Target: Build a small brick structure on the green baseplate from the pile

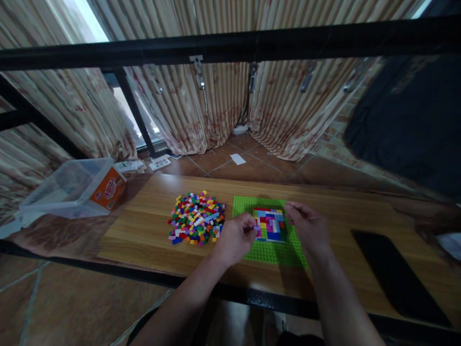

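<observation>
- We see the left hand [234, 241] at the left edge of a multicoloured block of bricks [268, 225], thumb and forefinger pinched together on a small purple brick [257, 228].
- We find the right hand [312, 231] over the right side of the green baseplate [275, 256], near the block's upper right corner; its fingers curl, the thumb and forefinger close together, and we cannot tell whether anything sits between them.
- We see the block of bricks on the baseplate, between the two hands, with red and yellow along its far edge, blue and dark green toward its near right corner, and pink, purple and white within.
- We see the baseplate lying flat on a wooden tabletop [140, 235], studs showing around the block.
- To the left of the baseplate, we have a loose pile of small bricks [196, 218] in many colours, just beside the left hand.
- At the table's left end, we see a clear plastic bin [81, 204] with an orange label [108, 188].
- To the right of the right hand, well apart from the baseplate, we notice a flat black object [399, 278].
- Beyond the table, we see a sheet of white paper [237, 159] on the tiled floor [259, 149], and striped curtains [216, 110] behind a black bar [230, 45].
</observation>
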`<state>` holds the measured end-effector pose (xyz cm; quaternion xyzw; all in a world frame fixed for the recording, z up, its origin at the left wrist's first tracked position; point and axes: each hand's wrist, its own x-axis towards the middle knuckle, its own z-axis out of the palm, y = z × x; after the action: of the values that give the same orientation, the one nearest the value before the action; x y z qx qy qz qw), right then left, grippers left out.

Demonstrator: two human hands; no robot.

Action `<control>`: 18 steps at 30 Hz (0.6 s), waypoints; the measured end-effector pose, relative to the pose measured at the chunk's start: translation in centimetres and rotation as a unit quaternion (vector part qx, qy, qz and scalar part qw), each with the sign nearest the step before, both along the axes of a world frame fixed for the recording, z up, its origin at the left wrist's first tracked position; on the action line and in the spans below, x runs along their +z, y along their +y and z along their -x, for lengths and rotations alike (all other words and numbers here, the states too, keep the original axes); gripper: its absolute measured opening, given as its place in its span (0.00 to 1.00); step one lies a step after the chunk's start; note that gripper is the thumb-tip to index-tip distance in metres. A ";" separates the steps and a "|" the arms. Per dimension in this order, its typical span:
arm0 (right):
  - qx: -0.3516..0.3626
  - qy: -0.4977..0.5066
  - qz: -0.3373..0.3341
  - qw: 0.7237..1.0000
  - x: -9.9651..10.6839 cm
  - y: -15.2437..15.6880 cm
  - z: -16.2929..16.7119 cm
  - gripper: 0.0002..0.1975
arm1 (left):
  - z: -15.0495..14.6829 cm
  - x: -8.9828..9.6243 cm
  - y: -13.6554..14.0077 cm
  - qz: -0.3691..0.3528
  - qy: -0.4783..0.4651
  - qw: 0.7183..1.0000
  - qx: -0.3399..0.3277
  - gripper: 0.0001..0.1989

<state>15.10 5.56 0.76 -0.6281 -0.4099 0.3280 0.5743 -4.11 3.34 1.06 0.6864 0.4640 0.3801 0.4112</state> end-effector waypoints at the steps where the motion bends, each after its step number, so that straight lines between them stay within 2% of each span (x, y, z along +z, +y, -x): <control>1: 0.002 0.000 0.000 1.000 0.0 0.0 0.0 0.17 | -0.3 -0.1 0.2 -0.008 0.006 1.000 0.004 0.04; 10: 0.020 -0.023 0.011 0.999 -0.4 0.0 -0.4 0.15 | -2.0 0.0 1.1 -0.057 0.044 0.997 0.039 0.06; 18: 0.042 -0.064 0.029 0.997 -0.4 -0.3 -0.6 0.16 | -3.2 0.2 0.8 -0.118 0.174 0.976 0.053 0.07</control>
<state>15.74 5.30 0.41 -0.6463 -0.4619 0.3227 0.5146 -0.90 4.14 1.30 0.7600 0.5163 0.3283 0.2193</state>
